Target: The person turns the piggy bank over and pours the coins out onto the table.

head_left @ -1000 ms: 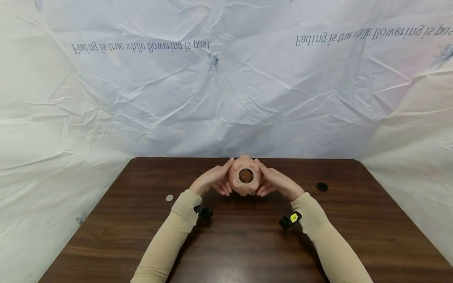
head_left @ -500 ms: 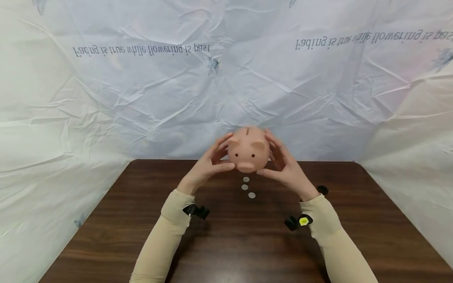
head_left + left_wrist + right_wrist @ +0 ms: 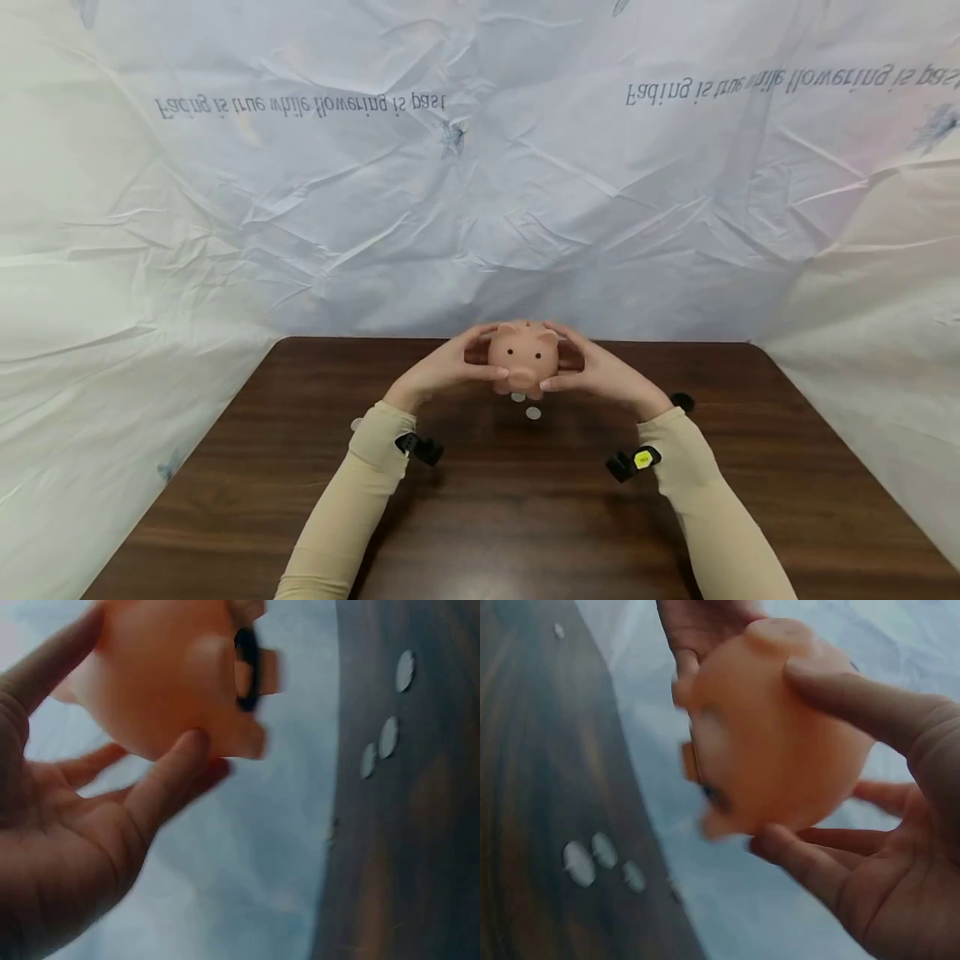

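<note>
A pink piggy bank is held up off the table between both hands, its snout towards me and its feet downward. My left hand grips one side, thumb near the snout. From the other side my right hand grips it too, fingers curled over the top. The left wrist view shows a dark ring around the hole in the belly, between the feet. Beneath the bank lie silver coins on the wood; three show in the left wrist view, the nearest coin apart from the others.
Another coin lies at the left, partly hidden by the left sleeve. A round black cap rests on the dark table beside the right wrist. White printed cloth hangs behind the table and along both sides.
The piggy bank has turned from belly towards me to upright. It rose in both hands, revealing coins under it, and has since come lower, hiding some of them in the head view.
</note>
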Demonstrator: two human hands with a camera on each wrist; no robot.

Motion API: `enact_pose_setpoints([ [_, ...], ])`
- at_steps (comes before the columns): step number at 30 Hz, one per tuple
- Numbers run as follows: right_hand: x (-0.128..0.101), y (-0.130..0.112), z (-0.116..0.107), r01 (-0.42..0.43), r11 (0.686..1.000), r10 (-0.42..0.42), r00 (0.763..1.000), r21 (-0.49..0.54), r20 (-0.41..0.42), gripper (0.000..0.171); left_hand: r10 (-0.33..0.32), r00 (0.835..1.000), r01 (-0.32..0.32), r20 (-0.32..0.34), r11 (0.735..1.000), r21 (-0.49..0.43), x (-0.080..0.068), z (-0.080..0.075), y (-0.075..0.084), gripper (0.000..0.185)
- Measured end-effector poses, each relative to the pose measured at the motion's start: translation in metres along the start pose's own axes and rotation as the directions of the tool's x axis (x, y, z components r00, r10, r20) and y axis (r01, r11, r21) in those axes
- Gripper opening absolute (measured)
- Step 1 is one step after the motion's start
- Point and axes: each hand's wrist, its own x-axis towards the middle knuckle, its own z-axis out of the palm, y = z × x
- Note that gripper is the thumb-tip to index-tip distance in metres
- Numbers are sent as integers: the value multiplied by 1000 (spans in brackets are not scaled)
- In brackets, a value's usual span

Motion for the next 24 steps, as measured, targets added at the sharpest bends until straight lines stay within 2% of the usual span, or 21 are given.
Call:
enact_pose_setpoints([
  [2,3,8,0,-95,995,94,995,18,14,85,-101,995,101,1,995,-26,3,0,-8,72],
  [4,5,12,2,-158,987,158,987,4,0,77,-183,983,183,11,982,-55,4,1,-12,68],
  [6,8,14,3,-203,979,203,979,15,1,75,-244,969,245,24,969,-36,6,3,-15,73],
  [9,10,15,8,-268,963,268,964,11,7,79,-301,953,301,32,954,7,6,6,-16,80],
  [14,11,14,13,-312,950,312,950,-7,11,88,-321,947,320,9,947,41,7,11,-16,87],
  [19,12,23,19,-337,941,337,942,18,2,90,-332,943,332,-8,941,59,9,13,-25,91],
  [22,13,27,23,-309,948,312,949,70,-35,86,-321,944,326,-69,943,65,7,14,-23,85],
  [24,10,20,25,-237,965,248,964,109,-101,80,-251,957,263,-146,962,75,4,16,-12,78],
])
